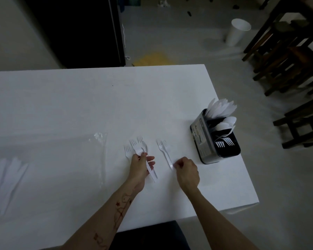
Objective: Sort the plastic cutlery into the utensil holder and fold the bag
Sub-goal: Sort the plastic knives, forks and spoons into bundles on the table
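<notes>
- At the far left of the white table [79, 105], a clear plastic bag [49, 159] is laid flat, and some white knives [9, 175] are seen through it. The bag is not yet folded.
- A small bunch of white forks [136, 147] is held by the left hand [140, 168]. The fingers are curled around the handles, the tines are fanned out away from the person, and the handle ends are seen below the palm, toward the person.
- Just to the right, a loose pair of forks [163, 152] lies on the table. Its long axis runs from the tines, far and a little left, to the handle ends, near and a little right.
- The handle ends of this pair are pinched by the fingertips of the right hand [187, 171]. Whether the pair is already lifted off the table cannot be told.
- Further right, near the table edge, stands the black utensil holder [206, 139]. Forks are already placed in its near compartment, spoons in the middle one; the pieces in the far one cannot be named for sure.
- The holder lies to the right of both hands, and the right hand is the nearer one. It is judged that the coming move is a short carry to the right, to the near compartment.
</notes>
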Demonstrator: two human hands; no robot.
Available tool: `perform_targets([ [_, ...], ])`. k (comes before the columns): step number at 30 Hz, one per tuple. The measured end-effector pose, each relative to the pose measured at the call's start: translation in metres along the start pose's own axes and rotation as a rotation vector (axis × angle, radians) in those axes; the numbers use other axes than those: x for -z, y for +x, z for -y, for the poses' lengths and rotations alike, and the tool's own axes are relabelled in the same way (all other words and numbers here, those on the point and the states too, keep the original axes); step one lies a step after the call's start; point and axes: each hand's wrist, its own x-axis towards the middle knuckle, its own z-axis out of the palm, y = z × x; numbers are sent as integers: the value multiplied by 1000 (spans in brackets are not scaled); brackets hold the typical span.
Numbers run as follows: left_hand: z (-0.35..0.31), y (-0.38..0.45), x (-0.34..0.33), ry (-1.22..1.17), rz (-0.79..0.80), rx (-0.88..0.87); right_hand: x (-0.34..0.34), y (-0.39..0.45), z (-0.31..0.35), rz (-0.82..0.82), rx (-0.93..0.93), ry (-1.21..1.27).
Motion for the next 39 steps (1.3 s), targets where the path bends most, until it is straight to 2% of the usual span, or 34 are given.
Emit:
perform_targets([
  [3,5,0,-2,-9,6,14,0,-1,-2,-9,41,-52],
  [10,7,-1,-7,-11,-31,6,-5,-3,-3,103,68,-136],
  [23,7,0,-12,-18,-12,-9,2,1,-9,4,-107,416],
  [34,8,2,-13,-2,10,0,4,8,-4,100,-224,433],
  [37,8,2,-12,-16,18,4,11,5,3,22,-196,516],
  [39,7,2,-12,-45,52,10,19,3,8,120,-114,576],
])
